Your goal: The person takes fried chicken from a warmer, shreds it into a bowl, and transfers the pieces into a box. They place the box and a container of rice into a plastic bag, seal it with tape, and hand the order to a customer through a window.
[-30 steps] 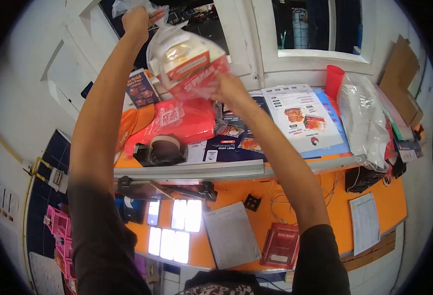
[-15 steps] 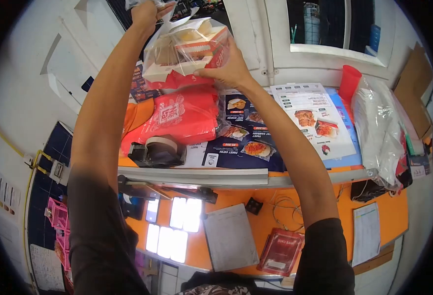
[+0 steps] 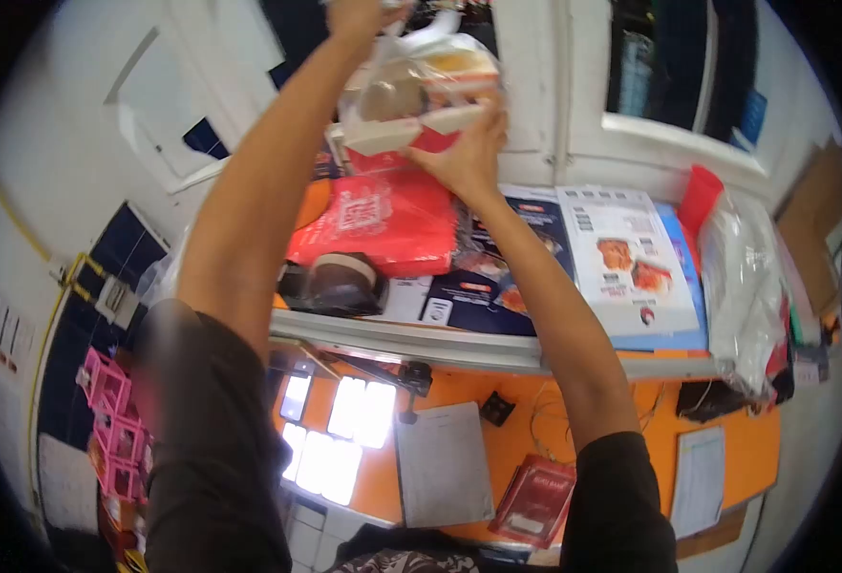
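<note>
A clear plastic bag (image 3: pixel 389 88) with food boxes (image 3: pixel 383 138) inside is held up at the far side of the counter. My left hand (image 3: pixel 359 17), partly cut off by the top of the view, is closed on the gathered top of the bag. Lower down, my right hand (image 3: pixel 470 158) grips the bag's right side and underside, thumb toward me. Just below the boxes lies a stack of red printed bags (image 3: pixel 392 222). A tape dispenser (image 3: pixel 340 284) with a brown roll stands in front of that stack.
Printed menus (image 3: pixel 621 248) cover the raised shelf, with a red cup (image 3: pixel 698 201) and white plastic bags (image 3: pixel 741 277) at right. A metal edge (image 3: pixel 440 342) runs along its front. On the orange desk below lie lit phones (image 3: pixel 362 411), a grey folder (image 3: pixel 445 463) and a red book (image 3: pixel 532 497).
My view has swung, so the counter and both arms appear further right. The plastic bag stays in both hands, now nearer the window opening and blurred by motion.
</note>
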A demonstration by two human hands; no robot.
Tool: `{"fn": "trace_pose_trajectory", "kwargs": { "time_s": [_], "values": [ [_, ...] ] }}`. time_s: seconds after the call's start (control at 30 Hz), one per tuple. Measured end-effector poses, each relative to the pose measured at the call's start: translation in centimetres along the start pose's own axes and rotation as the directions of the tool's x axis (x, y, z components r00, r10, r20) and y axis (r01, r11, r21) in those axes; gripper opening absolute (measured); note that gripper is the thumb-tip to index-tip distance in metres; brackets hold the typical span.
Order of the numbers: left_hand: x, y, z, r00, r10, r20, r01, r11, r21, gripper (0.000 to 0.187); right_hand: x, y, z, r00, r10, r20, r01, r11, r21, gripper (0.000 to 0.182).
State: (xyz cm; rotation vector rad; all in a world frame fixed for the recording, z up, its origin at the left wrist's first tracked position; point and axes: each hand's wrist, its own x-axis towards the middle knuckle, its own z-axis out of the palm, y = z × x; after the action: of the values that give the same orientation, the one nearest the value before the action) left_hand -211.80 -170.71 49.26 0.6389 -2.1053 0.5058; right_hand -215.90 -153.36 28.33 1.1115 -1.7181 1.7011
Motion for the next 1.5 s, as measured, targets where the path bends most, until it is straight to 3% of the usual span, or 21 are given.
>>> {"fn": "trace_pose_trajectory", "kwargs": {
  "time_s": [0.03,0.07,0.1,0.13,0.17,0.2,0.23,0.3,0.33,0.6,0.93,0.97,1.0,1.03,1.07,1.1,1.13,1.17,1.3,1.4,1.5],
  "values": [
    [-0.3,-0.7,1.5,0.997,0.050,-0.050,-0.069,0.856,-0.512,0.071,0.3,0.2,0.6,0.997,-0.072,-0.033,0.070,0.996,-0.061,0.133],
    [-0.1,0.5,0.4,0.999,-0.031,0.034,0.032,0.999,-0.021,0.074,0.3,0.1,0.9,0.999,-0.004,-0.035,0.002,0.999,-0.055,0.134],
    [-0.6,1.4,0.9,0.980,0.089,-0.177,-0.064,0.988,0.141,0.076,0.0,-0.1,1.0,0.998,0.062,-0.030,-0.064,0.997,-0.049,0.135],
    [-2.5,3.9,-3.6,0.966,-0.160,0.204,0.228,0.898,-0.377,0.047,-0.1,-0.1,1.3,0.997,0.021,-0.075,-0.026,0.997,-0.068,0.134],
    [-1.6,3.4,0.0,0.936,-0.341,0.087,0.341,0.820,-0.460,0.049,-0.3,-0.1,1.7,0.992,-0.019,-0.121,0.008,0.996,-0.088,0.134],
    [-1.3,3.9,1.3,0.853,-0.511,0.105,0.397,0.507,-0.765,0.044,-0.5,0.0,1.9,0.994,0.001,-0.113,-0.007,0.999,-0.054,0.132],
    [-1.3,4.5,2.5,0.753,-0.640,0.152,0.253,0.068,-0.965,0.038,-0.5,0.0,2.0,0.994,0.025,-0.108,-0.028,0.999,-0.024,0.131],
    [-3.0,5.4,-0.1,0.756,-0.589,0.286,0.311,-0.061,-0.948,0.034,-0.5,-0.6,1.6,0.996,0.038,-0.079,-0.040,0.999,-0.017,0.132],
    [-4.6,6.3,-2.8,0.739,-0.648,0.185,0.373,0.165,-0.913,0.028,-0.2,-1.0,1.6,0.995,0.075,-0.069,-0.077,0.997,-0.028,0.133],
    [-6.2,5.9,-1.7,0.709,-0.627,0.321,0.373,-0.053,-0.926,0.028,0.2,-1.9,2.0,0.982,0.186,-0.039,-0.190,0.974,-0.125,0.136],
    [-5.4,4.3,1.8,0.717,-0.572,0.399,0.468,-0.029,-0.883,0.029,1.5,-2.5,2.9,0.971,0.218,-0.102,-0.234,0.953,-0.191,0.134],
    [-5.1,3.5,3.3,0.843,-0.489,0.222,0.446,0.406,-0.798,0.028,1.7,-2.1,3.0,0.973,0.196,-0.124,-0.218,0.956,-0.197,0.131],
    [-4.9,2.9,4.7,0.945,-0.309,0.105,0.312,0.758,-0.572,0.026,2.3,-0.3,3.2,0.995,0.041,-0.095,-0.047,0.997,-0.061,0.123],
    [-4.7,1.7,6.1,0.996,0.024,0.080,-0.003,0.968,-0.250,0.022,2.9,-0.7,2.7,1.000,0.006,-0.013,-0.006,0.999,0.047,0.120],
    [-1.7,-0.2,14.4,0.996,0.021,0.084,0.045,0.697,-0.716,0.017,2.9,-1.2,2.2,0.997,-0.027,0.066,0.017,0.989,0.149,0.116],
    [1.1,-2.0,22.4,0.996,0.018,0.087,0.081,0.222,-0.972,0.011,2.4,-0.4,3.4,0.996,0.077,-0.045,-0.079,0.996,-0.049,0.119],
    [-1.7,0.4,13.4,0.932,-0.207,0.297,0.317,0.070,-0.946,0.011,2.3,0.0,4.6,0.973,0.137,-0.185,-0.177,0.959,-0.219,0.121],
    [-5.1,3.0,3.0,0.776,-0.412,0.478,0.450,-0.169,-0.877,0.010,2.1,-0.1,4.6,0.967,0.145,-0.211,-0.194,0.953,-0.234,0.121],
    [-6.8,3.1,-1.5,0.832,-0.343,0.435,0.432,-0.090,-0.897,0.033,2.4,-1.5,4.5,0.949,0.243,-0.204,-0.292,0.919,-0.264,0.129],
    [-5.7,2.2,0.6,0.829,-0.323,0.457,0.416,-0.192,-0.889,0.039,2.2,-1.6,4.6,0.949,0.264,-0.173,-0.303,0.917,-0.258,0.132],
    [-5.3,2.0,-0.5,0.827,-0.291,0.481,0.456,-0.153,-0.877,0.039,2.3,-1.5,4.0,0.951,0.261,-0.166,-0.297,0.920,-0.255,0.132]
  ]
}}
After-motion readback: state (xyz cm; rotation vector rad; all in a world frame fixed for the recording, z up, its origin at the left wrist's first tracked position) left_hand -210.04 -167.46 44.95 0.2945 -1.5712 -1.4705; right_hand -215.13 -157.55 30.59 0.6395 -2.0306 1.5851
